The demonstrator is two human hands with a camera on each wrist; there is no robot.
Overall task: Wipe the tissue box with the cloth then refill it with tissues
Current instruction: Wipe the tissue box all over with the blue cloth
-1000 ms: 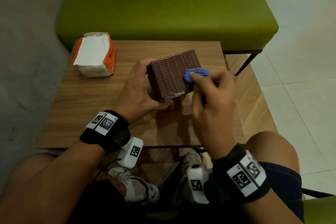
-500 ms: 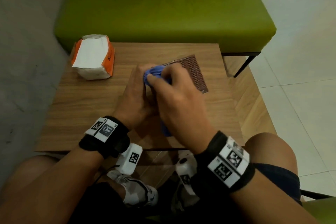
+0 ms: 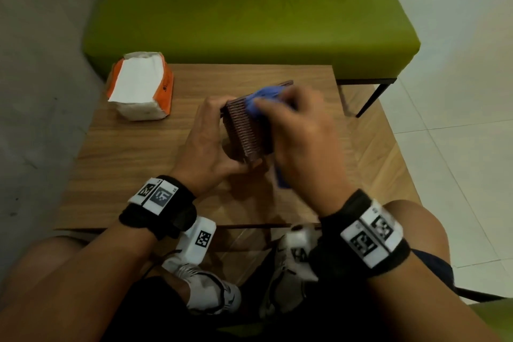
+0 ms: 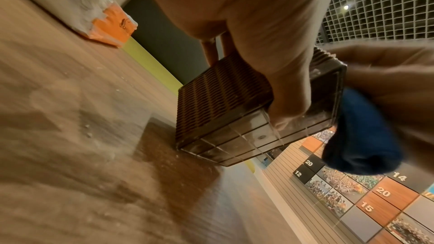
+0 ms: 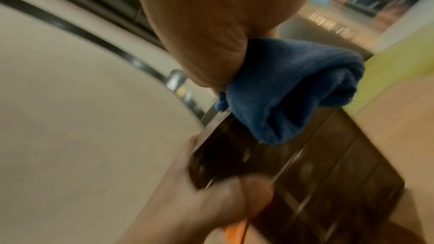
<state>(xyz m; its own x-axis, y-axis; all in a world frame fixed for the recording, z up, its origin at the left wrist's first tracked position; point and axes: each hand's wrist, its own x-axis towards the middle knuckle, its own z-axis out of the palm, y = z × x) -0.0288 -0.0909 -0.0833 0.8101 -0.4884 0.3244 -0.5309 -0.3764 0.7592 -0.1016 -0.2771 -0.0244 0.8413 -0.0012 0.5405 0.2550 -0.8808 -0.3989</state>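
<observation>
The brown woven tissue box [image 3: 245, 130] stands tilted on the wooden table [image 3: 133, 164]. My left hand [image 3: 211, 147] grips it, thumb on the near edge and fingers behind its far side. My right hand [image 3: 294, 125] holds a bunched blue cloth [image 3: 261, 100] against the top of the box. In the left wrist view the box [image 4: 223, 99] rests on one lower corner, its ribbed clear base facing the camera, the cloth [image 4: 361, 136] beside it. The right wrist view is blurred and shows the cloth [image 5: 291, 88] on the dark box [image 5: 305, 173]. An opened orange pack of white tissues [image 3: 141, 86] lies at the table's far left.
A green upholstered bench [image 3: 249, 14] stands just behind the table. A grey wall runs along the left and tiled floor lies to the right. My knees and white shoes [image 3: 211, 289] are under the table's near edge.
My right hand swept the cloth left across the box, then back toward the top middle. The box has turned in my left hand, so its ribbed side faces me now.
</observation>
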